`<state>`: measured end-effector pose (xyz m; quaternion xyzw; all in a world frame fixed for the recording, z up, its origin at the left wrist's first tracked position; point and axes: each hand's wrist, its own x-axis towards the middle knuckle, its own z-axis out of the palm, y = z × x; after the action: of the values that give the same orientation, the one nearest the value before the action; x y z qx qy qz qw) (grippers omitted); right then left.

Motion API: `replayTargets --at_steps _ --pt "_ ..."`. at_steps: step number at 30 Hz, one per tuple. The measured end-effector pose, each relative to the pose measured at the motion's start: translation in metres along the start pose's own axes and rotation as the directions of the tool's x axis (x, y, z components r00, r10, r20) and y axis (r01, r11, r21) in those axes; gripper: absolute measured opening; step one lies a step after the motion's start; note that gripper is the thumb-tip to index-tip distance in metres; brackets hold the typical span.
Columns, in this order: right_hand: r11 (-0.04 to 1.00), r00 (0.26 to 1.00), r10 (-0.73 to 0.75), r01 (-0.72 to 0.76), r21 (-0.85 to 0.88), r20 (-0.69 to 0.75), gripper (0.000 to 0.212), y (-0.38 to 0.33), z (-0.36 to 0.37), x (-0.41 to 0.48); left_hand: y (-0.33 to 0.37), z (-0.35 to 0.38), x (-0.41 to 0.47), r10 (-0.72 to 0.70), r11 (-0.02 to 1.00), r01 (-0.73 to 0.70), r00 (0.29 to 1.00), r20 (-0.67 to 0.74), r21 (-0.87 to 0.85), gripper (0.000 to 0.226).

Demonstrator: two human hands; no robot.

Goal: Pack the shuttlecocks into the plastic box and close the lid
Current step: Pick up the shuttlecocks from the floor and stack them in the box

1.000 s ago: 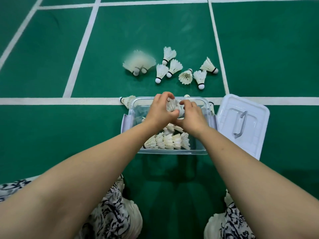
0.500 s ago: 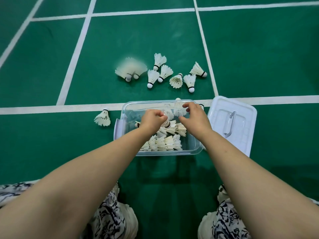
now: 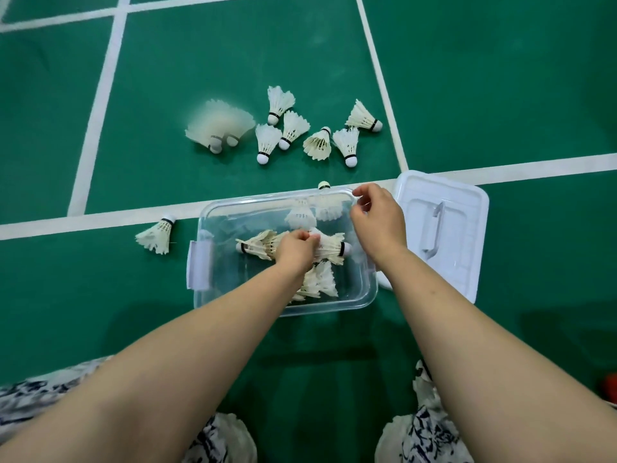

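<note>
A clear plastic box (image 3: 213, 225) stands open on the green court floor with several white shuttlecocks inside. My left hand (image 3: 295, 247) reaches into the box and grips a row of shuttlecocks (image 3: 329, 247) lying across its middle. More shuttlecocks (image 3: 317, 282) lie near the box's front wall. My right hand (image 3: 379, 218) hovers over the box's far right corner, fingers loosely curled and holding nothing. The white lid (image 3: 440, 225) lies handle-up on the floor just right of the box.
Several loose shuttlecocks (image 3: 293, 128) lie on the floor beyond the box, with a stacked pair (image 3: 217, 128) at their left. One shuttlecock (image 3: 155, 233) lies left of the box. White court lines (image 3: 96, 105) cross the floor. My patterned clothing fills the bottom corners.
Both hands came apart: my left hand went down into the box onto the row of shuttlecocks, and my right hand let go and lifted to the far right corner.
</note>
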<state>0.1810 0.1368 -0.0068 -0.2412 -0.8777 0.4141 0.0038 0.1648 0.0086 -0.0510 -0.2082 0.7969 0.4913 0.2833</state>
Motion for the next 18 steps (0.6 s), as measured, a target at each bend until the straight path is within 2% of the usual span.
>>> replayTargets --at_steps 7,10,14,16,18 --pt "1.0 0.999 -0.021 0.021 -0.003 -0.039 0.027 -0.004 0.01 0.004 0.01 0.0 -0.002 0.042 0.987 -0.047 0.998 0.036 0.154 0.027" --pt "1.0 0.999 -0.027 0.027 -0.007 -0.04 0.027 -0.006 0.012 0.003 0.013 -0.002 -0.006 0.051 0.984 -0.063 0.996 0.072 0.169 0.025" --pt "0.998 0.998 -0.045 0.043 -0.041 -0.035 0.026 -0.007 0.013 -0.001 0.005 -0.004 -0.012 -0.076 0.98 0.044 0.983 0.166 0.192 0.017" --pt "0.997 0.998 -0.047 0.045 -0.056 -0.037 0.026 -0.007 0.014 -0.002 0.001 -0.005 -0.014 -0.088 0.98 0.053 0.981 0.175 0.192 0.009" --pt "0.997 0.998 -0.046 0.043 -0.062 -0.043 0.027 -0.009 0.014 -0.001 -0.002 -0.007 -0.014 -0.067 0.984 0.037 0.983 0.17 0.177 0.015"
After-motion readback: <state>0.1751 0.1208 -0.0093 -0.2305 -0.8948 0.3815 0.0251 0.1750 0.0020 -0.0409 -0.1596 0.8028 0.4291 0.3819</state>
